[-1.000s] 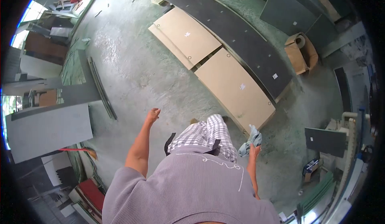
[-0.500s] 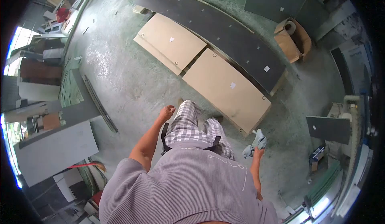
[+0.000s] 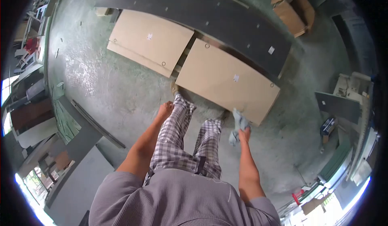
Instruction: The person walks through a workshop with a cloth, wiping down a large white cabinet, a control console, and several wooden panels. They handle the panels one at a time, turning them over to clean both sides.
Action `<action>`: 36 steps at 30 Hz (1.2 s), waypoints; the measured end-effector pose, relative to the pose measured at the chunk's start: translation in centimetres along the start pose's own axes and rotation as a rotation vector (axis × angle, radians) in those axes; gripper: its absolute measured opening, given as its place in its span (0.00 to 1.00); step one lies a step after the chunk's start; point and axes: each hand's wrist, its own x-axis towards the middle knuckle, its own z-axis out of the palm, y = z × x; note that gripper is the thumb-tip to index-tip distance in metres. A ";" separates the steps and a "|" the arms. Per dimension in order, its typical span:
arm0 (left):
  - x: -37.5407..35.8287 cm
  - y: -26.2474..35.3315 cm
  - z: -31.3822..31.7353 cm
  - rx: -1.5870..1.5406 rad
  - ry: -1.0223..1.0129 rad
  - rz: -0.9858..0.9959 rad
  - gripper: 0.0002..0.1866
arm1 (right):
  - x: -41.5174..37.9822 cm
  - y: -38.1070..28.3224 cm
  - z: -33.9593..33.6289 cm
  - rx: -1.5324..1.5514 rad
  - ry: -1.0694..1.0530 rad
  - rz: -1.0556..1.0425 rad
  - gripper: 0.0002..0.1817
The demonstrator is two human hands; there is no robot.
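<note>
My right hand grips a crumpled light blue-grey cloth, whose top end overlaps the near edge of the right-hand tan panel. My left hand hangs beside my left leg with its fingers curled in and nothing showing in them. A second tan panel lies left of the first, across a narrow gap. Both panels have small white labels and ring marks near their edges. Behind them stretches a long dark grey panel with several small tags.
A torn cardboard box stands at the upper right, beyond the dark panel. At the right a dark board leans by a work stand. Long strips lie on the floor at left, near a large grey sheet.
I have stepped closer to the panels, my left foot now near the gap between them. My right hand has swung forward with the cloth, toward the right panel's near edge.
</note>
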 end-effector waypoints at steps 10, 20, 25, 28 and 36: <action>9.0 1.0 2.2 -0.322 -0.163 -0.364 0.15 | 14.6 -32.8 19.7 -0.142 0.061 -0.920 0.19; 7.5 -2.5 14.0 -0.262 -0.346 -0.394 0.13 | 28.1 -11.6 23.4 0.287 -0.055 -0.125 0.10; 8.7 -0.2 14.5 -0.301 -0.414 -0.481 0.14 | 20.0 31.0 16.3 -0.651 0.147 0.666 0.25; 8.6 -1.7 15.9 -0.230 -0.462 -0.506 0.16 | 14.7 29.1 6.5 -0.116 0.521 0.916 0.34; 9.1 4.0 16.7 -0.454 -0.471 -0.627 0.19 | 29.9 6.9 9.4 -0.035 0.671 -0.240 0.23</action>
